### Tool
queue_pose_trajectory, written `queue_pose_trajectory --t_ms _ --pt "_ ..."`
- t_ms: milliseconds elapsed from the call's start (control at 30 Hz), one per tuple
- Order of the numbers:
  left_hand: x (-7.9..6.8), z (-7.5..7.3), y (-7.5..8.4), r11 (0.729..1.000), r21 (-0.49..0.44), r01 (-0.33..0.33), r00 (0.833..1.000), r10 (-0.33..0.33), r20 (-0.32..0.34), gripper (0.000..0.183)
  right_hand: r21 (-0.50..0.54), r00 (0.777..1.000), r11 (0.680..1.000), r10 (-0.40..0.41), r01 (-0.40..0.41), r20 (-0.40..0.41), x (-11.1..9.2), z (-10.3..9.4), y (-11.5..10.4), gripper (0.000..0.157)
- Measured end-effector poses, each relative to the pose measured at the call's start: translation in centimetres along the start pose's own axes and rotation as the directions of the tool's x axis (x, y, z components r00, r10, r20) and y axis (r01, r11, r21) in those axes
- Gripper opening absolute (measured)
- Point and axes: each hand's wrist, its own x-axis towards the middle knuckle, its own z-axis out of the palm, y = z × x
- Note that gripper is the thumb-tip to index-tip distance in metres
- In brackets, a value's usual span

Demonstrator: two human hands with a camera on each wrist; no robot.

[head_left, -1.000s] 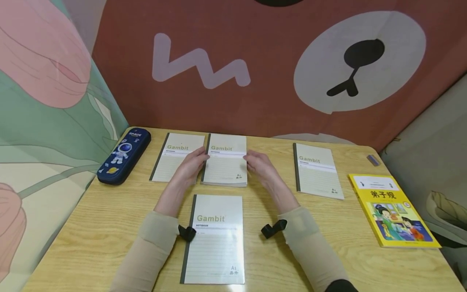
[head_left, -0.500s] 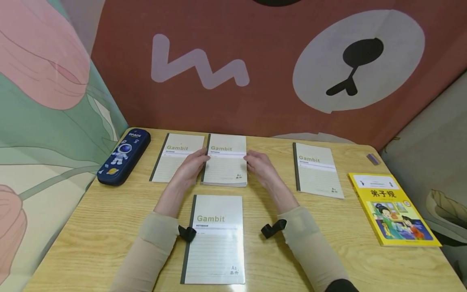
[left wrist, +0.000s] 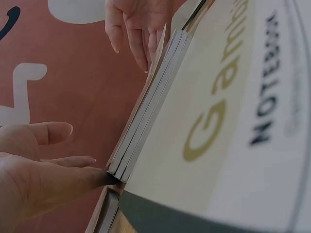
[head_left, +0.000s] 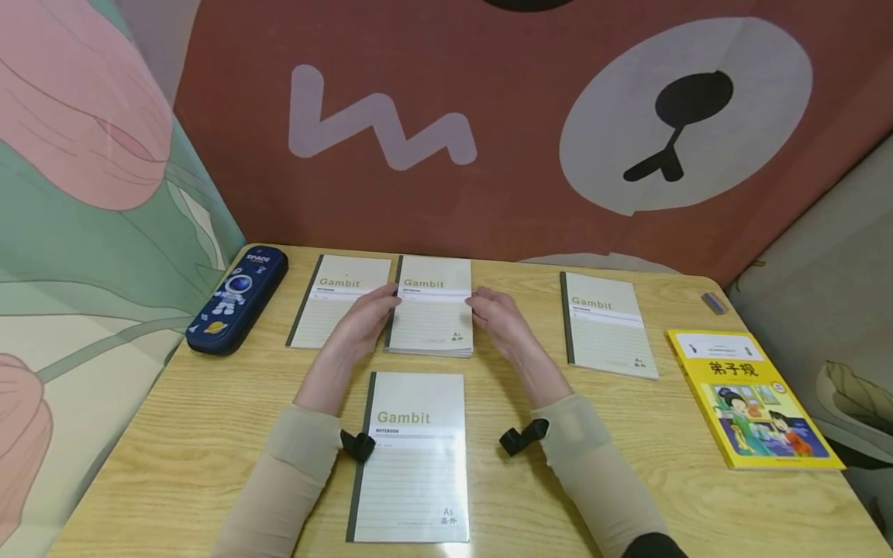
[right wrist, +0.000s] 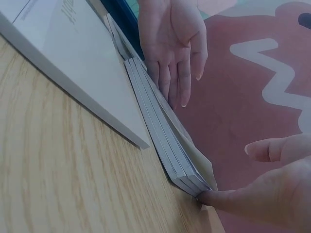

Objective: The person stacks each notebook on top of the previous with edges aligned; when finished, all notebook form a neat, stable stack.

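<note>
A small stack of Gambit notebooks (head_left: pixel 429 322) lies flat at the back middle of the table, with dark spines on the left. My left hand (head_left: pixel 364 319) is at the spine side, fingers straight and fingertips right at the edge. On the opposite side my right hand (head_left: pixel 498 311) touches the page edges with extended fingers. In the right wrist view the layered edges of the stack (right wrist: pixel 160 131) line up evenly, and the top cover lifts slightly. Both thumbs stand raised in the wrist views. Another notebook (head_left: pixel 412 465) lies in front, between the forearms.
One notebook (head_left: pixel 314 314) lies left of the stack, partly behind the left hand; another notebook (head_left: pixel 610 325) lies to the right. A navy pencil case (head_left: pixel 237 298) is at far left. A yellow book (head_left: pixel 753 403) and an eraser (head_left: pixel 715 305) sit at far right, with walls behind and left.
The left fingers shift very slightly at the spine edge. The stack, the right hand and the other things stay in place.
</note>
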Motion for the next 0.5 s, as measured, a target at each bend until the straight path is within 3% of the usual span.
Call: queue_pose_trajectory --t_ms 300,500 --pt "-0.2 -0.2 0.1 0.998 -0.046 -0.048 0.999 0.048 -0.003 0.065 -0.003 1.000 1.000 -0.005 0.005 -0.023 -0.5 -0.1 0.0 0.070" --pt "-1.4 -0.4 0.8 0.997 -0.018 -0.074 0.994 0.073 -0.080 0.063 -0.043 0.998 0.999 -0.018 0.015 -0.068 -1.5 -0.6 0.0 0.068"
